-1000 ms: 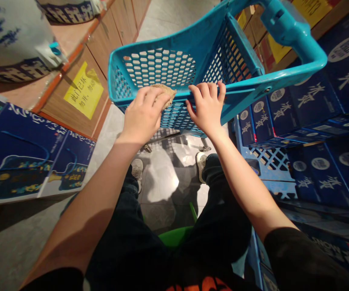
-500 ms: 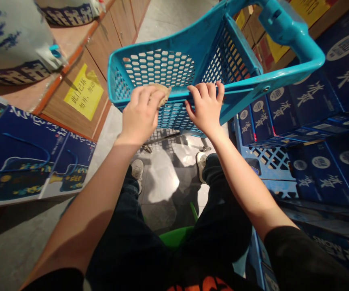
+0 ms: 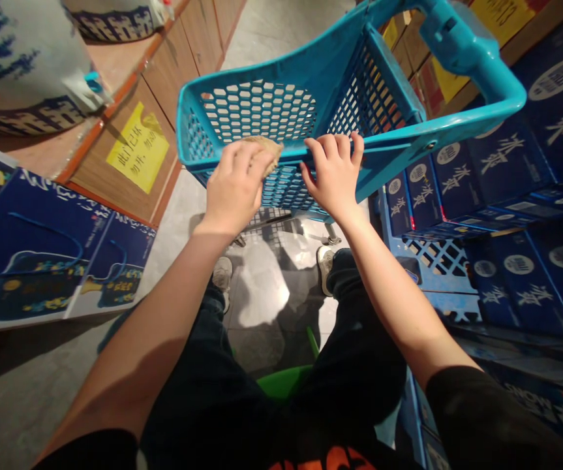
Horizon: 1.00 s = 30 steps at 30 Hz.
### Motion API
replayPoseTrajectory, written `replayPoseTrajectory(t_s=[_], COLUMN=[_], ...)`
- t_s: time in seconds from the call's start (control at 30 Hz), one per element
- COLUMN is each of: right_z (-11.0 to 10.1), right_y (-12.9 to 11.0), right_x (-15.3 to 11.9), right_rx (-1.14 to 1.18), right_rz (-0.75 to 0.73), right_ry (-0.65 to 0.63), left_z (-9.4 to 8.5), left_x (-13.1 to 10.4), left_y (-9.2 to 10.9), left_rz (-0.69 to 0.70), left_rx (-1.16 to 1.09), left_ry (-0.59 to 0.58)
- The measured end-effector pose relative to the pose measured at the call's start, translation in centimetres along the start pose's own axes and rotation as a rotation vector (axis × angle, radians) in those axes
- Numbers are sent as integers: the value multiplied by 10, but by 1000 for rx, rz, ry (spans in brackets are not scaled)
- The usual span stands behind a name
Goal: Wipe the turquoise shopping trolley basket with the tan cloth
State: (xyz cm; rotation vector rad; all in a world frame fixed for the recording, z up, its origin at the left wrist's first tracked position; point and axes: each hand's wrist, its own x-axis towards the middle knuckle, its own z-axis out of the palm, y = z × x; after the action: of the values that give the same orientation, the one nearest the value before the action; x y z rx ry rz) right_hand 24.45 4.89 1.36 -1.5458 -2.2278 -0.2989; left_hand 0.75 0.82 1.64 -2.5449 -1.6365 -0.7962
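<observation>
Grey floor tiles (image 3: 256, 343) show between the dark trousers, half in shadow with one glaring light patch. Some green thing (image 3: 284, 384) pokes out between the legs, mostly blocked, so no clue what it is.

Left hand (image 3: 235, 186) has its fingers curled around a tan cloth (image 3: 272, 150), gripping it right on the near rim of a blue cart (image 3: 261, 70). Most of the cloth is under the fingers, so its full shape is anyone's guess. Right hand (image 3: 334, 170) is just beside it, fingers hooked over that same rim, thumb on the outer side. Wheels are partly hidden by the basket and left hand, and the handle (image 3: 499, 81) gets cut off up top.

It's a tight aisle tbh. Stacked blue boxes (image 3: 503, 153) and a lighter blue crate (image 3: 450, 281) crowd the right, with bigger blue cartons (image 3: 46, 222) on the left, cropped by the edge. Further along are wooden cabinets (image 3: 171, 75) with a yellow notice (image 3: 137, 153), and white containers (image 3: 21, 72) with blue patterns on top, also chopped off.
</observation>
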Motion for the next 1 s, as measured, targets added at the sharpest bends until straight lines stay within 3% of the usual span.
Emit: replayPoseTrajectory(t_s=[0.1, 0.3, 0.4, 0.6, 0.67, 0.87, 1.0], right_z=[0, -2, -1, 2, 3, 2, 2], right_y=[2, -1, -2, 1, 3, 1, -1], right_x=[0, 0, 1, -1, -1, 0, 0], right_rx=[3, -2, -3, -20, -27, -34, -34], right_rz=[-4, 8, 7, -13, -18, -19, -8], right_ry=[3, -20, -19, -4, -3, -13, -15], left_z=[2, -10, -9, -3, -3, -13, -12], left_x=[5, 5, 2, 6, 7, 1, 0], left_y=[5, -35, -33, 5, 2, -39, -28], left_rz=[20, -295, -242, -23, -39, -180, -138], left_rx=[-22, 39, 60, 11, 1, 19, 98], left_ry=[-15, 82, 55, -17, -1, 97, 61])
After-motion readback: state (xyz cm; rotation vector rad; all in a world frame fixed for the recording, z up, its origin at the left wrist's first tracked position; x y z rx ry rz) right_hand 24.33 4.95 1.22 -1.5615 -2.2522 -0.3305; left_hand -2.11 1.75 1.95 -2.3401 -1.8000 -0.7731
